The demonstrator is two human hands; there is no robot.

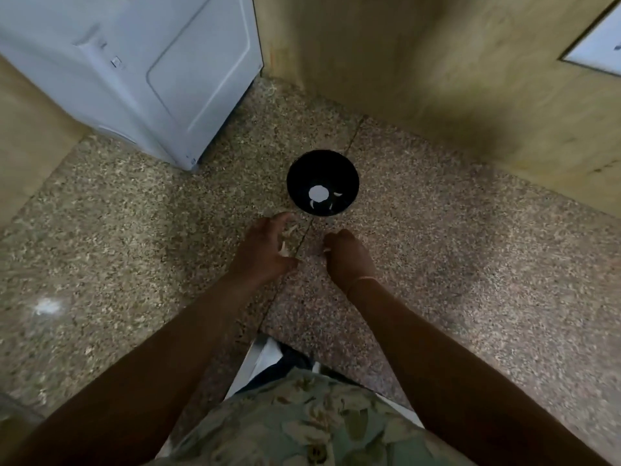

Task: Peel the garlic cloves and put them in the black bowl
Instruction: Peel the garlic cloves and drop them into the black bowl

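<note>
The black bowl (299, 176) stands on the speckled stone counter (437, 250), just beyond my hands. In it lie a round white garlic piece (318, 193) and a few small pale cloves (337, 194). My left hand (265, 247) hovers near the bowl's left side with its fingers loosely spread. Pale slivers of garlic peel (288, 233) show by its fingertips. My right hand (346, 257) is curled, and a small pale garlic clove (326, 249) peeks from its fingertips. Most of that clove is hidden.
A white appliance (151, 72) stands at the back left of the counter. Wooden walls (437, 62) close the back and right. A framed white sheet (598, 45) hangs top right. The counter's front edge is near my patterned shirt (302, 422).
</note>
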